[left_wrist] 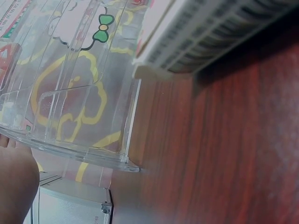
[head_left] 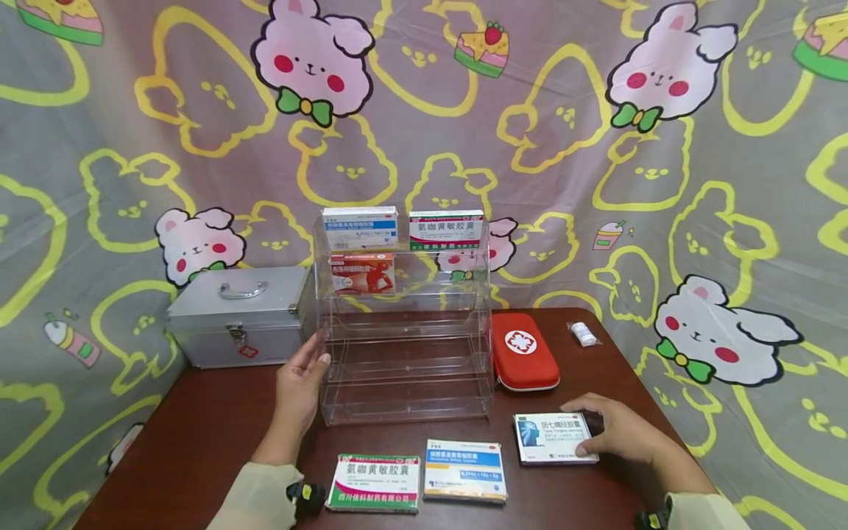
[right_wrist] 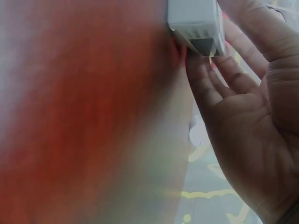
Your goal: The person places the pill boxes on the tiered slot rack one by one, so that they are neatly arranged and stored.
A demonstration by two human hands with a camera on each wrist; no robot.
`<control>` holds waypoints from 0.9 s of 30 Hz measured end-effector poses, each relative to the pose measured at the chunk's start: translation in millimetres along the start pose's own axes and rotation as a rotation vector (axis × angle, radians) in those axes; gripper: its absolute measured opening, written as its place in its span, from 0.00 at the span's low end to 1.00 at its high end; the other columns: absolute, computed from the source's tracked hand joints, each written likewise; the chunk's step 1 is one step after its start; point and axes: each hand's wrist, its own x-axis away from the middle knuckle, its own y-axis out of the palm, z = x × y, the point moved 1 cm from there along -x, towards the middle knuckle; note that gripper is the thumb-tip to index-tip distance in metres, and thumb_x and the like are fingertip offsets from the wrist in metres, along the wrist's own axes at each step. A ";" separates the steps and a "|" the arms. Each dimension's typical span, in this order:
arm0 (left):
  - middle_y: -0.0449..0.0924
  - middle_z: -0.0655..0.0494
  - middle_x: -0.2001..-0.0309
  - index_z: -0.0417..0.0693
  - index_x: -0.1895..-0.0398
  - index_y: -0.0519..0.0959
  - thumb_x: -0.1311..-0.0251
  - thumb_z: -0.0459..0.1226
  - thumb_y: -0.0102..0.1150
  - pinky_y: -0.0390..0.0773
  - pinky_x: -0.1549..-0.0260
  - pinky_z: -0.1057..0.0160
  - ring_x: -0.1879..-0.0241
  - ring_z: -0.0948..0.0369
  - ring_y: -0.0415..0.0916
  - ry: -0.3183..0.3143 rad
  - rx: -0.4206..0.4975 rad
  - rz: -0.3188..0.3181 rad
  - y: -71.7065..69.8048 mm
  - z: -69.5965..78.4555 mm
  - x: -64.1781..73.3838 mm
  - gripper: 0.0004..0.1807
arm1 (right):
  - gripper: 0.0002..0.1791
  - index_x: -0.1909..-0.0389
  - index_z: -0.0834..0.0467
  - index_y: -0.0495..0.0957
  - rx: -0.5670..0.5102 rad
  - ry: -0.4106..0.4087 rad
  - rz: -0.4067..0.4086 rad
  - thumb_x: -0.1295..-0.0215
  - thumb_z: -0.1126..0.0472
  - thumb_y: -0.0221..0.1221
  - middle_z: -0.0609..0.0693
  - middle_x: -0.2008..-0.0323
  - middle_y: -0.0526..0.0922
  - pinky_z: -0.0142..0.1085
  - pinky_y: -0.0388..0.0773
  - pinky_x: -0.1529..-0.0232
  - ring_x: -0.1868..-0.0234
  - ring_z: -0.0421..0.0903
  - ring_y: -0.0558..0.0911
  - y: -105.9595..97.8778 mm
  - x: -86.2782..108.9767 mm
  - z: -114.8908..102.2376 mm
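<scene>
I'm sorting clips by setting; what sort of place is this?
Probably a small mock-up pharmacy display rather than a real shop: a clear tiered rack holds medicine boxes, a red first-aid case lies beside it, and a cartoon-rabbit cloth hangs behind.

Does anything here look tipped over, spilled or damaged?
Nothing stands out. The clear rack stands upright with three boxes in its upper tiers, the left hand at its side. Two boxes lie flat on the table, the right hand holds a white box, and I see no spill or damage.
</scene>
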 end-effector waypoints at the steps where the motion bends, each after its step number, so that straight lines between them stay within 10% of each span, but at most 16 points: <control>1: 0.65 0.35 0.21 0.29 0.21 0.67 0.25 0.21 0.58 0.75 0.31 0.77 0.25 0.67 0.72 0.000 0.000 -0.001 0.0 -0.5 0.0 0.31 | 0.36 0.40 0.44 0.86 -0.003 -0.006 0.009 0.52 0.46 0.85 0.44 0.44 0.86 0.33 0.81 0.47 0.47 0.39 0.78 -0.7 -0.3 -0.1; 19: 0.69 0.39 0.22 0.29 0.21 0.68 0.25 0.21 0.57 0.74 0.28 0.72 0.21 0.56 0.68 0.020 0.048 -0.010 2.8 2.0 0.2 0.30 | 0.13 0.50 0.56 0.91 -0.286 0.088 0.168 0.33 0.59 0.75 0.50 0.51 0.92 0.31 0.87 0.55 0.54 0.38 0.85 -19.4 2.2 -7.2; 27: 0.67 0.35 0.22 0.29 0.22 0.68 0.26 0.21 0.58 0.75 0.30 0.75 0.22 0.59 0.69 0.024 0.031 -0.014 1.5 1.7 1.3 0.30 | 0.13 0.47 0.66 0.88 -0.434 -0.112 0.329 0.27 0.65 0.70 0.42 0.49 0.89 0.30 0.89 0.54 0.53 0.39 0.86 -55.7 -22.2 -57.3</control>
